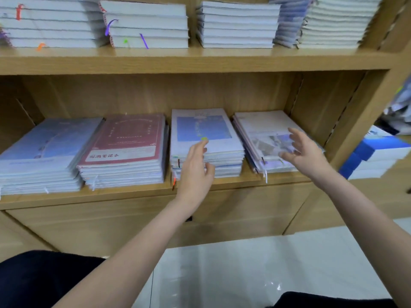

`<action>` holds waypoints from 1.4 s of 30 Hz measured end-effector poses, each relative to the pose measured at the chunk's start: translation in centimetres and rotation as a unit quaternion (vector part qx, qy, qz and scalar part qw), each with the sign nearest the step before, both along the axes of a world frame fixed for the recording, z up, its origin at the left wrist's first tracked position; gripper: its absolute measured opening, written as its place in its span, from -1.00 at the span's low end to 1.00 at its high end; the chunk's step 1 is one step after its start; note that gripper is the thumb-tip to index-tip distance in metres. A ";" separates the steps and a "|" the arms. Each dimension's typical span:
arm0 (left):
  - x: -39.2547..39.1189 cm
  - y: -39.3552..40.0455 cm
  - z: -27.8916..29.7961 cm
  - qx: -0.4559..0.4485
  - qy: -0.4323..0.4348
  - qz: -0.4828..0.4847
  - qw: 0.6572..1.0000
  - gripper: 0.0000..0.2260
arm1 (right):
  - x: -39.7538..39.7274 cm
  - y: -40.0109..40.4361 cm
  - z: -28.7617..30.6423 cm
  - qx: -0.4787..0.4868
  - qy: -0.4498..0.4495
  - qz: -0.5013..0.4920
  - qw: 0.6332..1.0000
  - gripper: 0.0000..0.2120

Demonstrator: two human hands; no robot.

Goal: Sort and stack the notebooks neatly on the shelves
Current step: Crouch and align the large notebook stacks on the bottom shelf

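On the lower shelf [124, 194] four notebook stacks sit side by side: a pale blue stack [44, 156] far left, then a red-covered stack [124, 147]. The left hand [196, 167], fingers loosely spread and holding nothing, reaches to the near edge of the third stack [206, 134]. The rightmost stack [262, 138] looks untidy, its long axis running near to far; the right hand [300, 152], open and empty, hovers directly over its near-right part and is the nearer one.
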State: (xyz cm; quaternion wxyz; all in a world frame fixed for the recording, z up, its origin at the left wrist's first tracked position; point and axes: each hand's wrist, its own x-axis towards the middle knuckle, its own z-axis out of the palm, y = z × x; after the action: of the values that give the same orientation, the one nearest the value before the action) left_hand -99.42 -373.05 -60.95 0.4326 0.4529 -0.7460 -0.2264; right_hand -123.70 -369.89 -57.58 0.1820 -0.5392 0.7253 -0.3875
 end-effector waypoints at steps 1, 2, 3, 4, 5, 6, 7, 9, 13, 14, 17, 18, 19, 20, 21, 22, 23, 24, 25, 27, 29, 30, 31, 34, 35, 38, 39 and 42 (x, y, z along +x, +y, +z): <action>-1.5 0.2 -0.3 -0.004 -0.010 -0.024 1.000 -0.58 | -1.1 0.4 -0.1 0.010 0.052 0.002 0.999 -0.31; -2.8 0.3 -0.6 -0.003 -0.022 -0.041 0.999 -0.59 | -1.9 0.7 -0.2 0.027 0.110 0.013 0.993 -0.29; -4.3 0.4 -1.0 0.003 -0.031 -0.054 0.998 -0.61 | -2.9 0.8 -0.4 0.048 0.164 0.033 0.985 -0.27; -5.8 0.5 -1.5 0.015 -0.038 -0.064 0.997 -0.61 | -3.8 0.7 -0.6 0.071 0.208 0.056 0.974 -0.24; -7.1 0.6 -1.9 0.028 -0.046 -0.074 0.996 -0.61 | -4.6 0.5 -0.9 0.091 0.240 0.076 0.963 -0.22; -8.4 0.8 -2.4 0.046 -0.056 -0.084 0.994 -0.59 | -5.2 0.2 -1.2 0.107 0.264 0.092 0.954 -0.22; -9.5 0.8 -2.8 0.064 -0.065 -0.093 0.991 -0.56 | -5.9 -0.1 -1.4 0.119 0.283 0.106 0.946 -0.22; -11.3 0.6 -3.6 0.103 -0.067 -0.096 0.988 -0.51 | -7.1 -0.8 -1.8 0.143 0.311 0.132 0.930 -0.22; -13.6 -1.2 -5.0 0.145 -0.013 -0.074 0.987 -0.43 | -8.6 -2.3 -2.4 0.134 0.348 0.163 0.914 -0.22; -14.0 -1.7 -5.4 0.150 0.002 -0.071 0.986 -0.41 | -8.8 -2.6 -2.7 0.125 0.346 0.166 0.915 -0.23; -14.9 -2.6 -6.2 0.156 0.049 -0.070 0.984 -0.40 | -9.4 -3.6 -3.2 0.101 0.325 0.172 0.924 -0.28; -15.0 -2.9 -6.4 0.160 0.069 -0.070 0.982 -0.41 | -9.4 -3.7 -3.3 0.090 0.319 0.172 0.928 -0.29; -15.2 -3.2 -6.5 0.164 0.084 -0.071 0.980 -0.43 | -9.5 -3.9 -3.5 0.076 0.316 0.166 0.931 -0.31; -15.4 -3.6 -6.7 0.163 0.089 -0.070 0.980 -0.46 | -9.5 -4.1 -3.6 0.063 0.318 0.159 0.933 -0.32; -15.5 -3.8 -6.9 0.158 0.087 -0.069 0.981 -0.48 | -9.6 -4.3 -3.7 0.052 0.322 0.155 0.932 -0.33; -15.6 -4.0 -7.0 0.151 0.080 -0.070 0.983 -0.49 | -9.7 -4.4 -3.8 0.045 0.327 0.153 0.932 -0.33; -15.8 -4.0 -7.1 0.147 0.076 -0.074 0.983 -0.49 | -9.8 -4.5 -3.9 0.040 0.331 0.152 0.931 -0.34; -15.8 -4.0 -7.1 0.144 0.078 -0.079 0.983 -0.49 | -9.9 -4.5 -3.9 0.037 0.334 0.151 0.930 -0.34; -15.8 -4.0 -7.3 0.143 0.083 -0.080 0.983 -0.49 | -10.0 -4.5 -4.0 0.034 0.338 0.151 0.928 -0.34; -15.7 -4.2 -7.7 0.150 0.101 -0.074 0.981 -0.46 | -10.0 -4.5 -4.2 0.034 0.343 0.148 0.927 -0.32; -15.4 -4.4 -8.2 0.177 0.103 -0.076 0.976 -0.38 | -10.1 -4.5 -4.5 0.057 0.354 0.154 0.921 -0.25; -15.2 -4.4 -8.5 0.187 0.082 -0.082 0.976 -0.35 | -10.0 -4.5 -4.6 0.076 0.372 0.157 0.912 -0.21; -15.1 -4.3 -8.6 0.188 0.051 -0.083 0.977 -0.34 | -9.9 -4.6 -4.8 0.091 0.395 0.158 0.901 -0.18; -15.0 -4.7 -8.7 0.164 0.006 -0.053 0.985 -0.38 | -9.2 -5.1 -4.9 0.086 0.441 0.160 0.879 -0.20; -14.9 -4.9 -8.7 0.161 0.000 -0.048 0.986 -0.37 | -8.9 -5.4 -4.9 0.082 0.440 0.167 0.878 -0.21; -14.8 -5.4 -8.6 0.160 -0.011 -0.070 0.985 -0.33 | -8.6 -6.2 -4.1 0.093 0.403 0.197 0.889 -0.19; -14.8 -5.5 -8.6 0.159 -0.014 -0.076 0.984 -0.32 | -8.6 -6.4 -3.7 0.098 0.387 0.207 0.893 -0.18; -15.3 -5.3 -8.5 0.161 0.021 -0.077 0.984 -0.31 | -8.8 -6.9 -2.8 0.092 0.364 0.220 0.900 -0.17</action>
State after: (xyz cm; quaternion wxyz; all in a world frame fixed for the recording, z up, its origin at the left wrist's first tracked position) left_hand -114.70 -378.30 -69.45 0.3510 0.4534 -0.7229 -0.3855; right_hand -132.51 -376.79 -60.40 0.0346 -0.7693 0.6363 -0.0456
